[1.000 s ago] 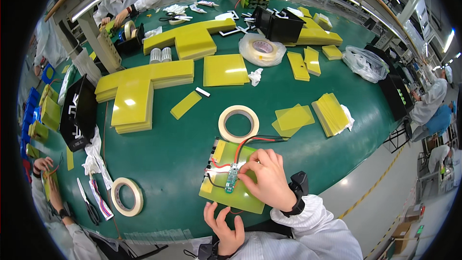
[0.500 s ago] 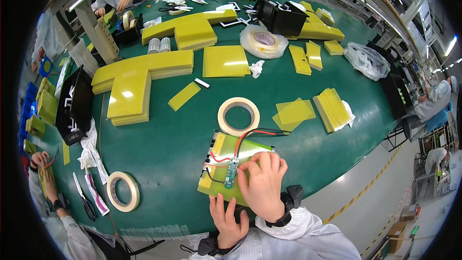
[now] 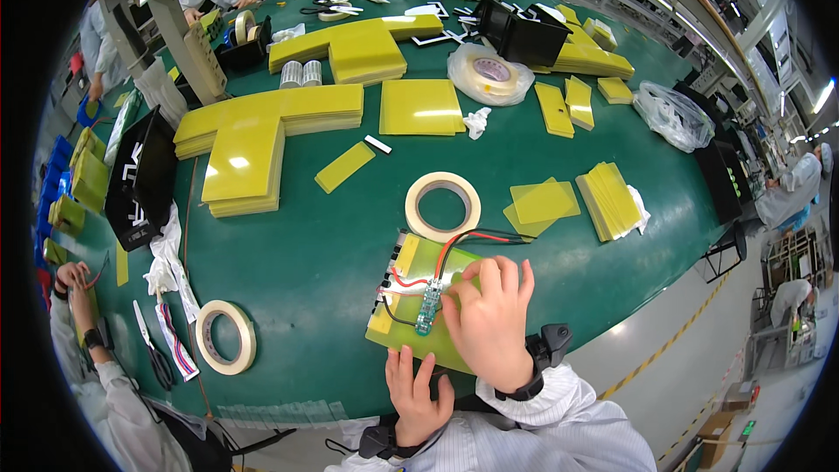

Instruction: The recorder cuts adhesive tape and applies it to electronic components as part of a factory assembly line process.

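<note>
A battery pack (image 3: 419, 262) lies at the near middle of the table, covered by a yellow-green sheet with a paler yellow strip along its left side. On top sits a small green circuit board (image 3: 427, 308) with thin red and black wires to the left edge and thicker red and black leads running to the far right. My right hand (image 3: 494, 319) is over the pack, thumb and forefinger pinched at the board's right edge; what lies between them is hidden. My left hand (image 3: 419, 398) rests with outstretched fingers against the pack's near edge, holding nothing.
A masking tape roll (image 3: 443, 206) is just beyond the pack, another tape roll (image 3: 225, 337) at left beside scissors (image 3: 154, 347) and a striped tube (image 3: 177, 343). Yellow T-shaped sheet stacks (image 3: 245, 157) and small yellow sheets (image 3: 607, 201) lie farther off. Co-workers sit around.
The whole view has shifted slightly. My right hand has tilted its fingers up a little while staying by the circuit board. My left hand stays at the pack's near edge.
</note>
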A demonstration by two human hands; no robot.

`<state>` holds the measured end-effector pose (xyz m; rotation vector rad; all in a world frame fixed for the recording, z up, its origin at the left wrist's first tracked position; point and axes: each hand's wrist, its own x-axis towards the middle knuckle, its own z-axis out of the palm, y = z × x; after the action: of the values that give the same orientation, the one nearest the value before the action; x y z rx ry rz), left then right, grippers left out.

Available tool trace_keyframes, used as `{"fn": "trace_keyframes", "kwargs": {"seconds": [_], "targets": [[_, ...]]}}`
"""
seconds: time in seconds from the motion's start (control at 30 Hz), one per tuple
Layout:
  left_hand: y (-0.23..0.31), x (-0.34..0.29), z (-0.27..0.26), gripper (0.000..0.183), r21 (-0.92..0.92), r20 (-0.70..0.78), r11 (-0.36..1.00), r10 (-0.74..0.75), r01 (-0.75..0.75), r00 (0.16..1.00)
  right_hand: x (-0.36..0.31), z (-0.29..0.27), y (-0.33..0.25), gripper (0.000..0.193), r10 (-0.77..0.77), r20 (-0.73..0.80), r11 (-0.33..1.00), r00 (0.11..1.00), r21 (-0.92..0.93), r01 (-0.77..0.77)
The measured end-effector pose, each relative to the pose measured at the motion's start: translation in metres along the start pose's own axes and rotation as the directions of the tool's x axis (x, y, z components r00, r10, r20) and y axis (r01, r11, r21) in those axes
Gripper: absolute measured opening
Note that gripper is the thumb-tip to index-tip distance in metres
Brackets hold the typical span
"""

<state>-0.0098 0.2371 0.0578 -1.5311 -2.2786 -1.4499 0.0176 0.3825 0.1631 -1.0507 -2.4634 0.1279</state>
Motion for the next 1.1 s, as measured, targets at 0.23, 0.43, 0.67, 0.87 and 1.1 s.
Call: {"fn": "trace_keyframes", "kwargs": {"seconds": [0.23,0.43,0.67,0.87,1.1], "targets": [[0.0,0.002,0.001,0.05,-0.032,0.017,0.999,0.004,-0.004,1.0,-0.005,0.005,-0.007,0.012,0.065,0.018,0.998,0.998,-0.025,-0.064],[-0.001,0.003,0.0,0.051,-0.057,0.022,0.998,-0.004,0.005,1.0,-0.002,0.005,0.001,0.011,0.095,0.096,0.985,0.991,0.132,-0.107],[0.0,0.003,0.001,0.052,-0.06,0.025,0.998,-0.005,0.007,1.0,-0.005,0.004,0.0,0.01,0.085,0.075,0.988,0.994,0.125,-0.094],[0.0,0.004,-0.002,0.056,-0.051,0.065,0.999,0.024,-0.021,0.998,-0.004,0.007,-0.009,0.009,0.118,0.037,0.993,0.992,-0.006,-0.118],[-0.001,0.004,0.0,0.056,-0.044,0.055,0.999,0.024,-0.022,0.998,-0.003,0.012,-0.011,0.01,0.119,0.012,0.988,0.993,-0.103,-0.117]]}}
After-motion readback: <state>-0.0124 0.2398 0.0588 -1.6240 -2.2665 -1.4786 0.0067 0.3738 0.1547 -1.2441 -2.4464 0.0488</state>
